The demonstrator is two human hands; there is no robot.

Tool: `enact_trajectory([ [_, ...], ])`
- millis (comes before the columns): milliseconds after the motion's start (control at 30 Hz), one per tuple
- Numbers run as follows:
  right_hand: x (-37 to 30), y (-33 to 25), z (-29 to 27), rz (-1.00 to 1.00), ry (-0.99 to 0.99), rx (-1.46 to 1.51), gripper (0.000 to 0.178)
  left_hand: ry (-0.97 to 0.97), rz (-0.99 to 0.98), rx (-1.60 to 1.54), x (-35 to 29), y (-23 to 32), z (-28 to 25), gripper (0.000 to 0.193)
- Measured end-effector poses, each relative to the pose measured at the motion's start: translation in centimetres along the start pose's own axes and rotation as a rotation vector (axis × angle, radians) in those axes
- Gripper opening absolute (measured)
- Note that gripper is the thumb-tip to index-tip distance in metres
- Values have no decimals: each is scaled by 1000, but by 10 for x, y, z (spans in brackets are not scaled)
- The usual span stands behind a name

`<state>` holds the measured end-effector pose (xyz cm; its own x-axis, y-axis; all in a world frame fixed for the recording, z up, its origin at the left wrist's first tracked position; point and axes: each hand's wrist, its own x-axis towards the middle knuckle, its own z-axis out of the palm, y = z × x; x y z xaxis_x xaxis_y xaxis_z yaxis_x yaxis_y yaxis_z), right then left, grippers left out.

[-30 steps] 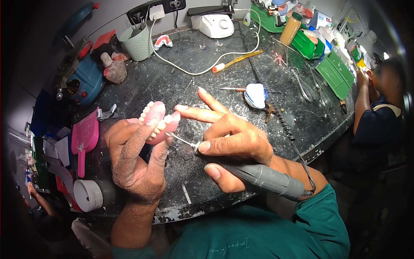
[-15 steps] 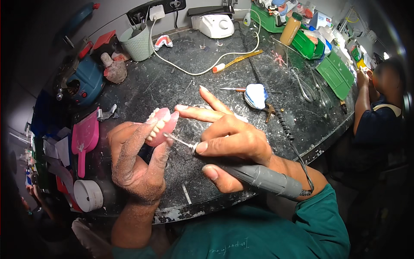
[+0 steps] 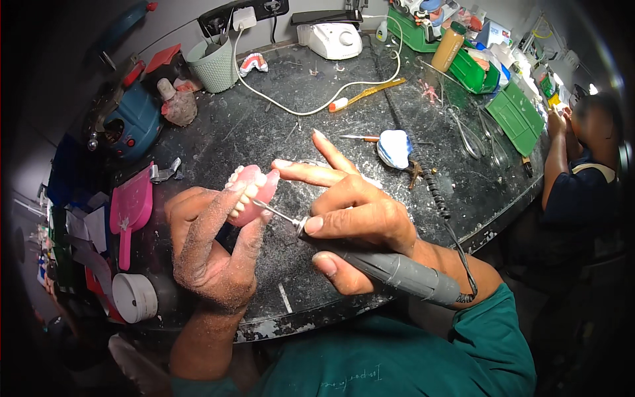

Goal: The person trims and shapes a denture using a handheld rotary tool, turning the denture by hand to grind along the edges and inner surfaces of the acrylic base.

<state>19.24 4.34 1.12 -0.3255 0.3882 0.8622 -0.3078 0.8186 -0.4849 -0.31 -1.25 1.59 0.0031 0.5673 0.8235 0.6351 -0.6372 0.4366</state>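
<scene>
My left hand (image 3: 215, 245), dusted with pale powder, pinches a pink denture (image 3: 250, 208) with cream teeth between thumb and fingers, above the bench. A dark grey rotary handpiece (image 3: 390, 270) lies in my right hand (image 3: 367, 221), gripped near its front end by thumb and fingers. Its thin metal bur (image 3: 278, 215) reaches the denture's pink base beside the teeth; the very tip is hard to make out. Two fingers of my right hand stretch forward, one fingertip against the denture's far edge. A coiled cord (image 3: 436, 195) runs from the bench toward the handpiece's rear.
On the dusty black bench (image 3: 304, 284) lie a pink dustpan (image 3: 132, 198), a round white tub (image 3: 135, 298), a toothbrush (image 3: 367, 94) and a blue-white lump (image 3: 394, 148). A white control box (image 3: 335, 41) and green bins (image 3: 476, 69) stand behind. Another person (image 3: 582, 159) sits at right.
The bur has shifted slightly up and left along the denture, closer to the teeth. The denture is tilted a little differently. Both hands keep their holds.
</scene>
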Motion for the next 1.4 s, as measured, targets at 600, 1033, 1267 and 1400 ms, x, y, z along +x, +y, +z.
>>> enact_trajectory([
  [600, 2, -2, -1, -1, 5, -11, 36, -22, -10, 49, -5, -1, -6, 40],
  [1033, 3, -1, -4, -29, -44, -3, 37, 39, -90, -50, -2, 1, 2, 40],
  [1267, 6, -2, -6, -49, -52, -36, 39, 42, -139, -69, -3, 1, 3, 39],
  [1400, 0, 2, -3, -28, 35, 16, 42, 39, -158, -102, 0, 5, 5, 38],
])
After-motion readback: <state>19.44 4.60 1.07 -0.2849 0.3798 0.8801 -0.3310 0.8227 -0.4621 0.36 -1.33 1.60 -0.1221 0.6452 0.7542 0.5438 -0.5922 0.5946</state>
